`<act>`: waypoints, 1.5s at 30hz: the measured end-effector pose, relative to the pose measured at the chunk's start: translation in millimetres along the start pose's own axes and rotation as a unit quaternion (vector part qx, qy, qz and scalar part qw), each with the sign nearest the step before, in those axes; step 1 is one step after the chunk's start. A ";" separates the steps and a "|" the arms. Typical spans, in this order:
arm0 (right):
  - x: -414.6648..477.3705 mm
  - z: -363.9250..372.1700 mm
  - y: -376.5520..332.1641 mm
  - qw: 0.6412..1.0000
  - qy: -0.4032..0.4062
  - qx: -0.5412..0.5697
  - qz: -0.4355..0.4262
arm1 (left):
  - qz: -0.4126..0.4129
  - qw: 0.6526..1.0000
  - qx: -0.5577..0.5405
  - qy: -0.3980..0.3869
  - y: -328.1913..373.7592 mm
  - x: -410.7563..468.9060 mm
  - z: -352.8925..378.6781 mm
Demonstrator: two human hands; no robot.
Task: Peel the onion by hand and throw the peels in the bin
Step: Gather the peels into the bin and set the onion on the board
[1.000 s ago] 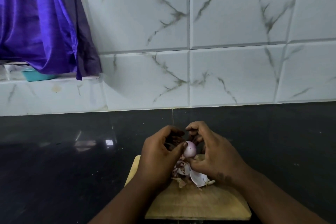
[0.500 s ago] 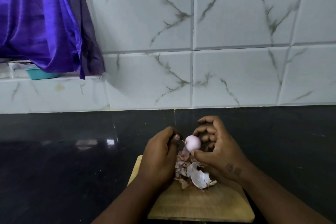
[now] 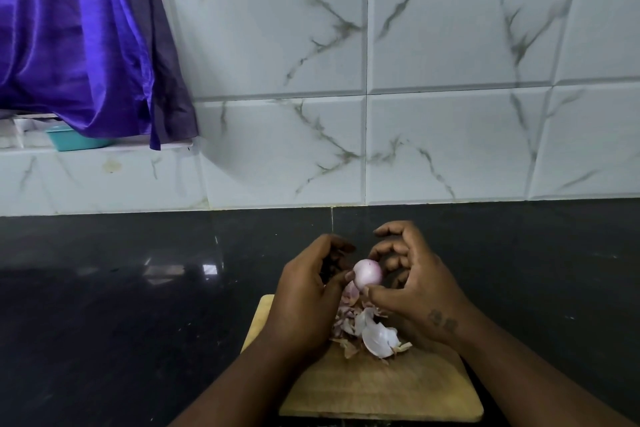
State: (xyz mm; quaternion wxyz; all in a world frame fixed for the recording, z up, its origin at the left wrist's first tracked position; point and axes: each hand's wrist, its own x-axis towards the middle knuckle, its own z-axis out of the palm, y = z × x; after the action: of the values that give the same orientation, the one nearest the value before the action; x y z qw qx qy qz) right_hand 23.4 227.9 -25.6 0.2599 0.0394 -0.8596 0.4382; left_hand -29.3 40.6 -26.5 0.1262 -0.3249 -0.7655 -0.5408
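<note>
A small, pale pink onion point(image 3: 367, 273) is held above the far end of a wooden cutting board point(image 3: 381, 388). My right hand point(image 3: 412, 284) grips it between thumb and fingers. My left hand point(image 3: 308, 291) touches the onion's left side with its thumb tip, the fingers curled. A pile of pink and white onion peels point(image 3: 367, 329) lies on the board under both hands. No bin is in view.
The board rests on a glossy black counter point(image 3: 138, 305) backed by a white marble-tile wall point(image 3: 415, 97). A purple cloth point(image 3: 76, 45) hangs at the upper left over a ledge with a teal container point(image 3: 69, 142).
The onion has been lifted slightly and turned, and more of its bare surface shows. My right fingers have spread apart above it. My left thumb came back onto the onion.
</note>
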 end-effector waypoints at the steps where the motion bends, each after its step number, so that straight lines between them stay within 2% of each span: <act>1: -0.2 0.3 -0.3 1.000 0.002 -0.003 0.001 | -0.008 1.000 -0.005 0.000 0.1 -0.1 -0.4; 7: -3.1 6.4 -4.9 0.999 0.029 -0.022 -0.002 | -0.040 0.999 -0.007 -0.024 -1.6 -0.6 1.3; 17: -0.4 12.2 -16.0 0.996 0.061 -0.057 -0.014 | 0.002 1.000 -0.029 0.007 6.0 -0.4 -1.3; 20: 7.3 -0.7 -3.9 0.993 0.099 -0.057 0.018 | -0.003 0.996 -0.077 0.039 3.9 -0.8 -5.2; 23: 10.8 -15.8 9.4 0.987 0.138 0.030 0.084 | -0.027 0.993 -0.115 0.029 5.1 -3.1 -11.4; 29: 3.2 -5.3 3.7 0.980 0.082 0.136 0.121 | -0.004 0.999 0.050 -0.021 -1.7 -1.7 -6.6; 33: 3.6 -3.0 3.2 0.976 0.059 0.158 0.139 | -0.080 0.993 -0.085 -0.027 4.6 -2.9 -10.9; 36: 4.1 -2.0 5.0 0.975 0.044 0.161 0.149 | -0.127 0.984 -0.118 0.029 2.5 0.8 -9.0; 38: 4.7 -1.9 5.6 0.974 0.040 0.163 0.151 | -0.155 0.986 -0.042 0.053 -8.9 10.3 -11.9; 39: 4.9 -1.6 6.1 0.974 0.038 0.165 0.152 | -0.162 0.986 0.035 0.033 -14.0 15.5 -13.9; 42: 6.3 -0.7 7.4 0.972 0.041 0.176 0.152 | -0.155 0.957 0.222 -0.107 -25.9 29.8 -11.2; 45: 5.9 -0.9 7.8 0.971 0.040 0.181 0.151 | -0.097 0.898 0.356 -0.239 -26.8 44.5 -3.1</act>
State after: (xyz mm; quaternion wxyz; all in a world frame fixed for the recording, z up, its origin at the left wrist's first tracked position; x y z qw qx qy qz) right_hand 16.3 234.4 -28.1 0.2132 -0.0616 -0.7512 0.6216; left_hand -80.4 48.4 -21.1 -0.0064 -0.3021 -0.9418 -0.1473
